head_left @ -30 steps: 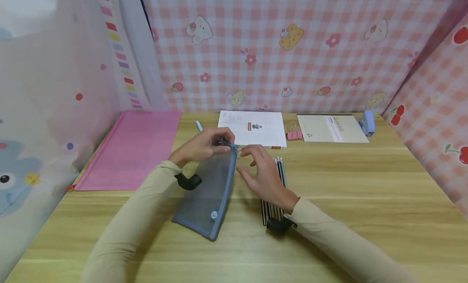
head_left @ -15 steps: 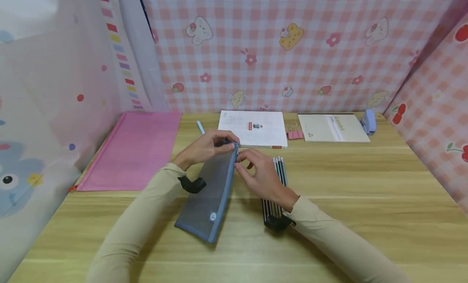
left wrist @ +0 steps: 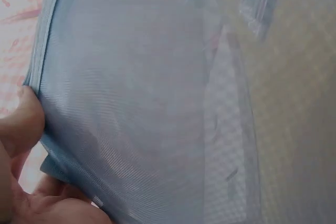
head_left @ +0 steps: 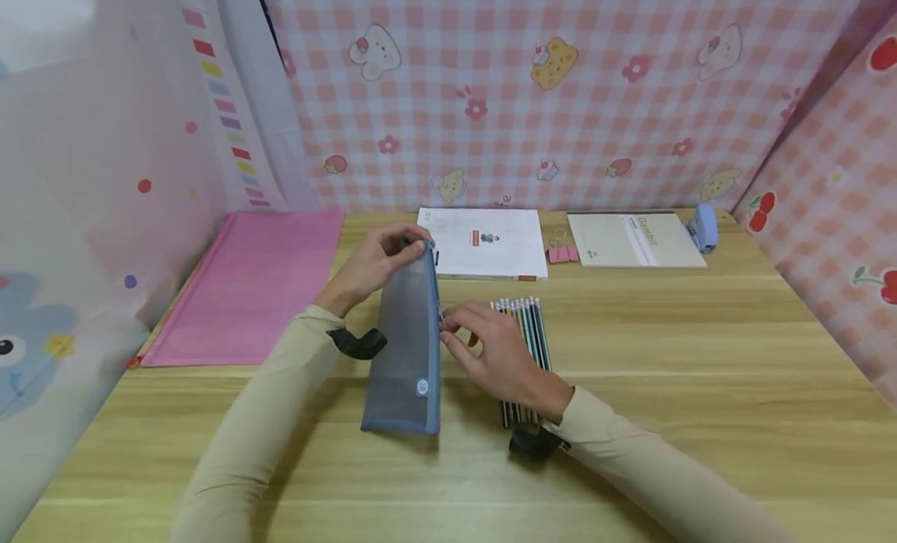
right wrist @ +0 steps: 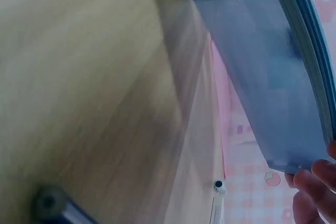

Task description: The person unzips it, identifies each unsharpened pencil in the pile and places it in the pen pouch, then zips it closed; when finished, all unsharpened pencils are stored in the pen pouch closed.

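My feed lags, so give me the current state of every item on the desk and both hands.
Grey mesh zip pouch: stood on edge, far end lifted.
Left hand: pinches the pouch's far end.
Right hand: fingers at the zip edge.
Striped pencils: lying side by side.
Pink folder: flat, closed.
White booklet: closed.

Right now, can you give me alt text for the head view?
A person's left hand pinches the far end of a grey mesh zip pouch with blue trim, while the right hand pinches at its zip edge. A row of striped pencils lies beside it on the wooden desk.
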A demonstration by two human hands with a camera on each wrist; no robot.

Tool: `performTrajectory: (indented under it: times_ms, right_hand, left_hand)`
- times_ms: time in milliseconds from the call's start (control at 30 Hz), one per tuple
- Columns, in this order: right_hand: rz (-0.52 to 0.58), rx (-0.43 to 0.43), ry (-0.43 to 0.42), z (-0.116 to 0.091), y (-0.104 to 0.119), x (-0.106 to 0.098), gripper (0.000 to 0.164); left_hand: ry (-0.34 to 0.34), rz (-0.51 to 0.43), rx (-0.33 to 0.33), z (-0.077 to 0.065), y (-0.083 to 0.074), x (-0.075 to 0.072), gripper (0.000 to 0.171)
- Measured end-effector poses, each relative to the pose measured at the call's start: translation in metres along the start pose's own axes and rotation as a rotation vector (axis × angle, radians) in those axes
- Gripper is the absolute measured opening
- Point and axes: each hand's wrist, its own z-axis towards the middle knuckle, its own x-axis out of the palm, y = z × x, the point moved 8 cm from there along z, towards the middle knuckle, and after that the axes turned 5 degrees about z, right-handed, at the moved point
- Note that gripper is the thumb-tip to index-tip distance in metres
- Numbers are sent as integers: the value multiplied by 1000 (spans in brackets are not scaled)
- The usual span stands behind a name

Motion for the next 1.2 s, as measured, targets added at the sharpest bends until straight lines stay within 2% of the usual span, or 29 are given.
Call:
performTrajectory:
  times_ms: [167, 333, 533, 767, 967, 1200]
  right_hand:
    - [44, -39, -42, -3, 10, -5, 5]
    - [78, -81, -47, -9, 18, -4, 6]
    - [103, -97, -24, -17, 25, -1, 6]
    - [146, -92, 37, -25, 31, 3, 9]
    - [155, -101, 77, -31, 38, 7, 16]
    - [156, -143, 59, -35, 44, 7, 12]
  left_hand:
    - [-76, -49, -4, 2, 2, -15, 19]
    - [-147, -74, -20, 3, 7, -25, 14]
    - [-160, -91, -45, 6, 13, -28, 23]
    - [-170, -102, -44, 9, 17, -33, 12]
    - [-175, -108, -52, 11, 23, -36, 15]
    - [-180, -119, -70, 10, 28, -37, 12]
